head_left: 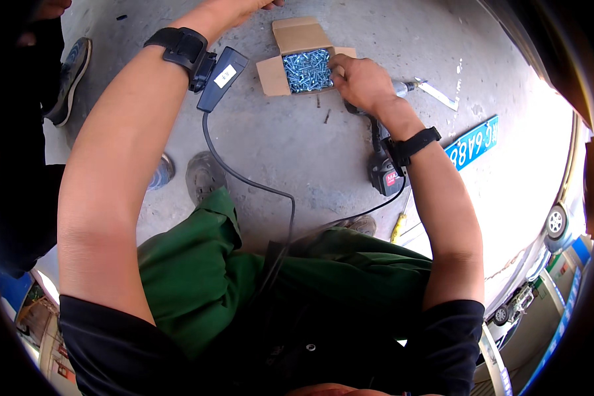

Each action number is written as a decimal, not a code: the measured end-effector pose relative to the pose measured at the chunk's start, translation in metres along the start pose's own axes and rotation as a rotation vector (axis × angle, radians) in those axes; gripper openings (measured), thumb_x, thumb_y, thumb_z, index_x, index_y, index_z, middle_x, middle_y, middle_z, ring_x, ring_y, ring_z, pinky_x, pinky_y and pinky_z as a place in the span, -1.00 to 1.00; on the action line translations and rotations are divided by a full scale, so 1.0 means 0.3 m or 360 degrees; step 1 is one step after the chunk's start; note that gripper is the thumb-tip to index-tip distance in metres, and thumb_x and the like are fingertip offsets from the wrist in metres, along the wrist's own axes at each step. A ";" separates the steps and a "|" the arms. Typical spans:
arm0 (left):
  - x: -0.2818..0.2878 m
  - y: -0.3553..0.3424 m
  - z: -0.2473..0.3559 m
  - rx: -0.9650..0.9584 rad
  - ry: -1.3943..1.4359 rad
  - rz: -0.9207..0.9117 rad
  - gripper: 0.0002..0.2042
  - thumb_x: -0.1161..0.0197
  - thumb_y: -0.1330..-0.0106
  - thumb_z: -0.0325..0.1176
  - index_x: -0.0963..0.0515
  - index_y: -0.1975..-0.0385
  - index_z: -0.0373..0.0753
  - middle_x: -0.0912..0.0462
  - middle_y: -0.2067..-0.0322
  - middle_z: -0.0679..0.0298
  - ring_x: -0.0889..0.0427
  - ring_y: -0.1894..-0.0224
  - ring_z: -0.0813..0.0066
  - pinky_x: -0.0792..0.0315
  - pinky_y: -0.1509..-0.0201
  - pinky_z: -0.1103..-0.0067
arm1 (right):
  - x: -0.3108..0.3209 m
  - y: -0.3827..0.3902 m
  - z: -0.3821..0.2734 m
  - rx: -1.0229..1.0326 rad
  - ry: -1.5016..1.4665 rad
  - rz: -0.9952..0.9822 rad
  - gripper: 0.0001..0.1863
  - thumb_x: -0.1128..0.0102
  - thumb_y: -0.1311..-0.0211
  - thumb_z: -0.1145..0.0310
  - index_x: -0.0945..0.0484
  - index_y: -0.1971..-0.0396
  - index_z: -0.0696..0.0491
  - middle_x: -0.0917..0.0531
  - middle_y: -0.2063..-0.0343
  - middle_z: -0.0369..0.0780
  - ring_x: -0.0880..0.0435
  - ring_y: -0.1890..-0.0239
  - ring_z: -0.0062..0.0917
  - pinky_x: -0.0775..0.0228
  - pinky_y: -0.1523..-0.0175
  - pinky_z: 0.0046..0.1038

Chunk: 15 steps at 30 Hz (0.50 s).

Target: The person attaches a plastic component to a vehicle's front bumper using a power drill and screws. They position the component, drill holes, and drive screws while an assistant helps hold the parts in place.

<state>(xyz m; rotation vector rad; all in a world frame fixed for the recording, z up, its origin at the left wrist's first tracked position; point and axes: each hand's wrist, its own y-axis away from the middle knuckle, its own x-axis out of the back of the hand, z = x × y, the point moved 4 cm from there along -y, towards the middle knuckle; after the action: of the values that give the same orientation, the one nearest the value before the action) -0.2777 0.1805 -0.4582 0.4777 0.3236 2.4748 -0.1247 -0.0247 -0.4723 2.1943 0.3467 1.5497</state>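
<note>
An open cardboard box (272, 74) full of small silvery-blue screws (307, 69) sits on the concrete floor, its flaps folded out. At the box's right side, my right hand (364, 80) has its fingers bent and brought together at the edge of the screws. What lies between its fingertips is hidden. My left hand (247, 8) reaches past the upper edge of the view. Only its near part and a bit of fingertip show, so its grip cannot be made out. A black cordless drill (384, 173) lies under my right wrist, partly covered by the forearm.
A blue licence plate (475, 142) lies right of the drill. Beyond it is a pale metal strip (437, 94). A yellow-handled screwdriver (398, 228) rests near my right foot. Cables run from my wrist straps over my green trousers. Another person's shoe (72, 79) stands at left.
</note>
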 end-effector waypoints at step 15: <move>0.016 0.039 0.119 -0.0034 0.0032 -0.0074 -0.88 -0.18 -0.24 -0.51 -0.57 0.25 -0.31 -0.67 0.44 0.18 -0.65 0.48 0.43 -0.51 0.46 0.54 | -0.039 -0.011 -0.036 0.0012 0.0145 -0.0080 -0.67 -0.13 -0.32 0.21 -0.54 -0.06 -0.13 -0.73 0.22 -0.16 -0.69 0.07 -0.20 -0.53 -0.02 -0.16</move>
<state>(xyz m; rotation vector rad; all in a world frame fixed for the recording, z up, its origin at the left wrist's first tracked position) -0.2729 0.1784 -0.4208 0.4320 0.3125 2.4370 -0.1387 -0.0246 -0.4805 2.1086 0.4327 1.6266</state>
